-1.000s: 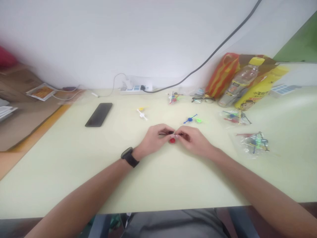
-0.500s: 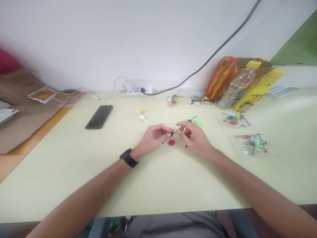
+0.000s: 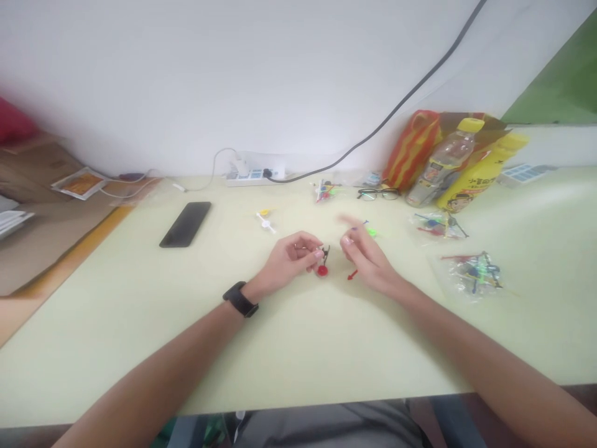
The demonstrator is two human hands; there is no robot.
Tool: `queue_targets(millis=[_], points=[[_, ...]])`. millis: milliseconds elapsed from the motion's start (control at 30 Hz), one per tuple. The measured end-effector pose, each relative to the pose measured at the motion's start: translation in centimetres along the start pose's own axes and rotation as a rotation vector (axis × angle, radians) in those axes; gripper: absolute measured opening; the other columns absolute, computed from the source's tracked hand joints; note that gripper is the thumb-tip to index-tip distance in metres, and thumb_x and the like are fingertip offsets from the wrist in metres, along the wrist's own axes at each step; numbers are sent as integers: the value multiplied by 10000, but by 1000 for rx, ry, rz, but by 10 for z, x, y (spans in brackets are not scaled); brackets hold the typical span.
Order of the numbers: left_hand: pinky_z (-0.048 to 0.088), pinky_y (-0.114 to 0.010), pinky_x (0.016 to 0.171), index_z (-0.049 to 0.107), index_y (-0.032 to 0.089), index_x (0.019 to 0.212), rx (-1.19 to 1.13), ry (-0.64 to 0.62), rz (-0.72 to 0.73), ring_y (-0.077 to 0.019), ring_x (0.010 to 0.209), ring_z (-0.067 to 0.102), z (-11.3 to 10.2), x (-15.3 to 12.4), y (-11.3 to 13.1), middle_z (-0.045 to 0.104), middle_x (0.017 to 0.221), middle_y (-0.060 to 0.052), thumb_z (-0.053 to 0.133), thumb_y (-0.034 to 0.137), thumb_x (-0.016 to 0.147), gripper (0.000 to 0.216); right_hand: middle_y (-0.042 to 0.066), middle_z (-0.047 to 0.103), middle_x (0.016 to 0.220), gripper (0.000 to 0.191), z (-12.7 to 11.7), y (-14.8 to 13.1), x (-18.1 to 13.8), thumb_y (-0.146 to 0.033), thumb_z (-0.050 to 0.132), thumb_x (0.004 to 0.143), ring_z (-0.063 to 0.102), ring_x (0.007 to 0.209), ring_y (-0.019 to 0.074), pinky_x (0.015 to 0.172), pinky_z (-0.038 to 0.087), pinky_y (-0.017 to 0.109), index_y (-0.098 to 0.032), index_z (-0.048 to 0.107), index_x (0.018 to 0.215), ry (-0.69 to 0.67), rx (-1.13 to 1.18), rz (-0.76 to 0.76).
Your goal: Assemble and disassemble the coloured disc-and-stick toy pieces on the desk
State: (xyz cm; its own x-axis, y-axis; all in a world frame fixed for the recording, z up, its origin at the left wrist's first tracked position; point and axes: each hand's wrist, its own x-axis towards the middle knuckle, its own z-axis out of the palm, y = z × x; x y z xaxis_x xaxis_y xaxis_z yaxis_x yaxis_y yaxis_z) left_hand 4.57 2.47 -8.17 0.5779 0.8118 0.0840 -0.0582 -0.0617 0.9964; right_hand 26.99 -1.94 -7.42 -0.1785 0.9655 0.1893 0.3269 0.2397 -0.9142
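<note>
Between thumb and fingertips, my left hand (image 3: pixel 293 258) pinches a small black plastic piece with a thin stick (image 3: pixel 326 254). Just below those fingertips lies a round red plastic piece (image 3: pixel 323 271) on the table. My right hand (image 3: pixel 368 258) is a little to the right, apart from the black piece, with its index finger raised and blurred by motion; nothing shows in its fingers. A red arrow-tipped stick (image 3: pixel 352 274) lies under its near side. Partly hidden behind the right hand are a blue piece and a bright green piece (image 3: pixel 372 233).
White (image 3: pixel 265 223) and yellow (image 3: pixel 264 212) plastic pieces lie beyond my left hand. A black phone (image 3: pixel 185 224) is at left. Bagged plastic pieces (image 3: pixel 478 274), glasses (image 3: pixel 378 193), a clear bottle (image 3: pixel 445 163) and a yellow packet (image 3: pixel 482 177) are at right. A power strip (image 3: pixel 254 175) sits by the wall.
My right hand has let go of the black stick and drawn back to the right, its index finger lifting. The black stick in my left hand has turned more upright.
</note>
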Motion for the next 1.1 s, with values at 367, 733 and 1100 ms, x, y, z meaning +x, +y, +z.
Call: queue_targets(millis=[367,733,1100], points=[[598,-334,769,624,188,1021,9,-6,49,-177,776,726,4,-2,0,707,842,-31,804,369,868,298,-17,526,682,431,0,0,5,-618,564,960,492,605,133,513,425,239,-201,632,875,-105,119,103],[619,-355,815,667,180,1083,250,67,187,-203,825,759,9,-4,-3,763,927,-70,796,367,871,311,26,688,883,301,2,-4,7,-478,741,847,588,674,129,580,501,254,-212,632,937,-155,323,168],[494,-417,994,721,250,962,785,-8,264,-249,1030,662,4,-7,0,742,1078,-48,760,401,871,181,-22,609,688,93,-37,15,17,-246,622,797,559,626,154,593,414,276,-213,597,881,169,-106,26]])
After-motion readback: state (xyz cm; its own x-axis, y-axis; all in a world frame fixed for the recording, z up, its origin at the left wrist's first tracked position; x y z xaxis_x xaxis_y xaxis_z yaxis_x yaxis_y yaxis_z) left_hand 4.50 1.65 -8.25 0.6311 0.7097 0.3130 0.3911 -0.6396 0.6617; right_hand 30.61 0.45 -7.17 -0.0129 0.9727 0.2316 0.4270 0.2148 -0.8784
